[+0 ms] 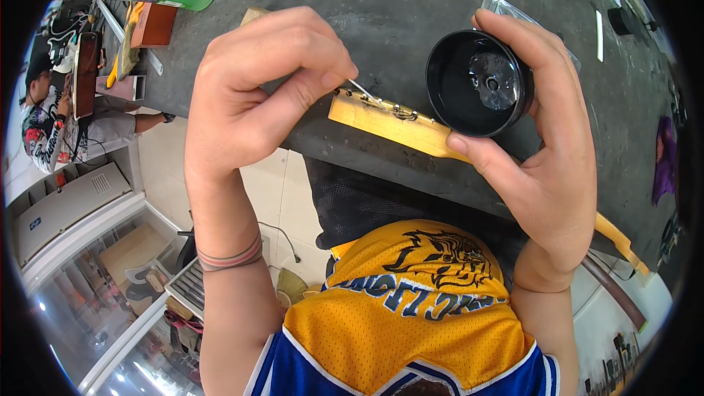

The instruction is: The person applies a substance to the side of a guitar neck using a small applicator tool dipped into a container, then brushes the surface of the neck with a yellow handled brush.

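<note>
Dark grey workbench (352,37) spreads under and beyond both grips. Long yellow wooden piece (400,130) lies at its near side, one end just below the left grip, length passing beneath the right. Right hand (561,132): spread wide, holding round black cup (451,92) between fingers and thumb; mouth tilted into view, clear glossy substance inside. Left hand (268,92): narrow pinch on thin stick (365,93). Stick's far end reaches dark smears (402,113) on wood; contact uncertain.
</note>
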Available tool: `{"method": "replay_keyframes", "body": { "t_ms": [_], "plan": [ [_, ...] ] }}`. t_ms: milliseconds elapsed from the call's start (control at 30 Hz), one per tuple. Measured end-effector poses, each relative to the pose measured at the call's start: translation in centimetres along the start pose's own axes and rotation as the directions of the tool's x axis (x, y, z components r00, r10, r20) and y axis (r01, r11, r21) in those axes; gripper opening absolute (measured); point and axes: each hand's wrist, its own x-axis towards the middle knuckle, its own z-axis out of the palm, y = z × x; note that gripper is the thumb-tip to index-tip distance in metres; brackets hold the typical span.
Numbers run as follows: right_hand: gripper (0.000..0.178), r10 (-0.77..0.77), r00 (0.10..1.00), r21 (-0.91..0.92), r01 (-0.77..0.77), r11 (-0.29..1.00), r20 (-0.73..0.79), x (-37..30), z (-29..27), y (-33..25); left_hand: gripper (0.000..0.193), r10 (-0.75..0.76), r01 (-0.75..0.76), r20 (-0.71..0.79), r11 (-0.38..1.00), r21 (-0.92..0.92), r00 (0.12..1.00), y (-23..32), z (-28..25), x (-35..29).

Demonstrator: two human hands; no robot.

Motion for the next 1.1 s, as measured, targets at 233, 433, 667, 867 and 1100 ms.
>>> {"method": "replay_keyframes", "body": {
  "t_ms": [233,433,667,867,1100],
  "plan": [
    [0.088,-0.016,1.000,-0.016,0.015,1.000,-0.027,-0.1,0.0,0.2,0.010,0.055,0.012,-0.292,0.974,0.225,0.955,1.4,0.4,-2.1],
    [0.088,-0.074,0.997,-0.110,0.070,0.991,-0.028,-0.1,-0.1,0.2,0.017,-0.404,0.282,-0.610,0.914,-0.290,0.681,5.3,6.1,-8.1],
    [0.086,-0.057,0.997,-0.047,0.055,0.997,-0.057,-0.3,0.2,0.4,0.027,-0.538,0.361,-0.507,0.838,-0.410,0.673,6.6,9.5,-8.2],
    [0.085,-0.070,0.996,-0.083,0.065,0.994,-0.055,-0.4,0.0,0.2,0.011,-0.583,0.523,-0.480,0.809,-0.268,0.656,7.6,9.9,-7.2],
    [0.084,-0.087,0.993,-0.068,0.082,0.994,-0.074,-0.5,0.1,0.4,0.009,-0.655,0.581,-0.447,0.752,-0.311,0.609,7.7,10.0,-6.5]
  ]
}}
